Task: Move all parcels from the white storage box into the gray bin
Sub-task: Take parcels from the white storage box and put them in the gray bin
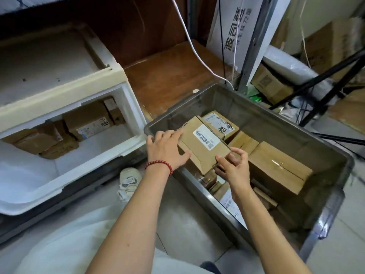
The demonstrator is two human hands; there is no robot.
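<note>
I hold a brown cardboard parcel (203,144) with a white label over the near left corner of the gray bin (325,212). My left hand (166,148) grips its left end, thumb under the near edge. My right hand (233,165) pinches its near right corner. Several other parcels lie in the bin, among them a large box (278,167) on the right and a scribbled one (221,122) behind. The white storage box (130,107) on the left holds several parcels (87,120) at its back.
A white shoe (128,181) rests on the floor between box and bin. A brown wooden board (167,76) lies behind them. A white cable (189,38) hangs over it. A black tripod leg (320,80) and stacked cartons (270,84) stand at the right.
</note>
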